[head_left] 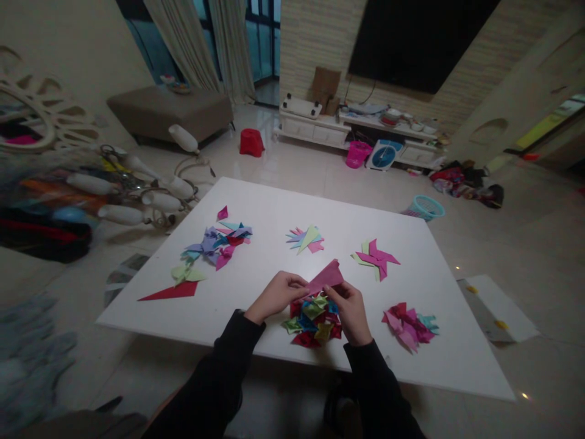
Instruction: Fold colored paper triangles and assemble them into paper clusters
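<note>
Red paper (pixel 171 292), folded long and pointed, lies toward the left side of the white table (pixel 260 210), its wide end up against a pale green folded piece (pixel 188 274). Beyond them spreads a cluster of purple, blue and pink folds (pixel 214 245), with a small magenta piece (pixel 222 213) lying apart at its far side. My left hand (pixel 280 295) comes next, thumb and fingers closed on the near-left corner of the pink folded paper (pixel 325 278). Past it, farther up the table, sits a fan of pastel points (pixel 311 238). Under the pink folded paper is a multicoloured heap (pixel 315 322); whether the two touch, I can't quite make out. My right hand (pixel 351 305) pinches the sheet's near-right edge, thumb and fingers closed. Right of that lie a magenta and green pinwheel shape (pixel 377 259) and, nearer me, a pink and magenta pile (pixel 410 326) with some turquoise at its right.
</note>
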`<state>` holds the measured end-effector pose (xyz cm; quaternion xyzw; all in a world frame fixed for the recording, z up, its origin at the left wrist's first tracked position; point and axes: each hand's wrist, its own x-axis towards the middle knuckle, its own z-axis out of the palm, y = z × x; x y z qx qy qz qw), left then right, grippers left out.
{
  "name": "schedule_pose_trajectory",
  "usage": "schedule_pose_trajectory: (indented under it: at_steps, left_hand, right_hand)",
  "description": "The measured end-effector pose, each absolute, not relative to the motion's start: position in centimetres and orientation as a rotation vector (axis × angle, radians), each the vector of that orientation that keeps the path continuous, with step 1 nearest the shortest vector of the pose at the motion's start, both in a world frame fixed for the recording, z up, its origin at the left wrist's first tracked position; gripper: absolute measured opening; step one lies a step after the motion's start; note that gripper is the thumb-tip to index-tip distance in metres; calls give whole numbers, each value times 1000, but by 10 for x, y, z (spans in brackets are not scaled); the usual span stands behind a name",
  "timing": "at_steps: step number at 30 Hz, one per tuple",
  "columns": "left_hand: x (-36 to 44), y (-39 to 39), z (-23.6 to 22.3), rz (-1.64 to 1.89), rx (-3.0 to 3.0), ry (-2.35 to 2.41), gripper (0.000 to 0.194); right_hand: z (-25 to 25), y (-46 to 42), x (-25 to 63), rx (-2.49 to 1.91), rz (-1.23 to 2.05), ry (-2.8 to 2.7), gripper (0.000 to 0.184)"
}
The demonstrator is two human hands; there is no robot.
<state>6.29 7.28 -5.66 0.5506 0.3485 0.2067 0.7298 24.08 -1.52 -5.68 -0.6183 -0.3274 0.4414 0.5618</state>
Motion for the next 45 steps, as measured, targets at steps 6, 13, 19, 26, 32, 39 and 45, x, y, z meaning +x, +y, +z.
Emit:
schedule_pose_trajectory:
  at_steps: [6, 13, 19, 26, 32, 39, 45]
  left_hand:
    - [52, 77, -59, 417, 1200, 793, 30]
    - [49, 80, -56, 438, 1154, 868, 29]
    - [51, 78, -55, 403, 1117, 851, 30]
    - [56, 74, -58, 477, 1252, 817, 24]
    - [65, 68, -46, 637, 1348, 799, 22]
    - [68, 72, -56, 678, 1453, 857, 19]
    - [66, 103, -78, 838, 1349, 1172, 21]
  right_hand:
    - [-62, -6, 239, -1436, 907, -694, 28]
    - [-69, -3, 238, -1395, 866, -659, 29]
    - [-69, -2, 233, -1375, 960, -629, 30]
    - [-66, -4, 233, -1400, 975, -692, 27]
    - [-60, -5, 230, -1405, 1005, -734, 28]
    - [-57, -8, 235, -1405, 1017, -772, 31]
    - [-54, -12, 247, -1432, 929, -845, 31]
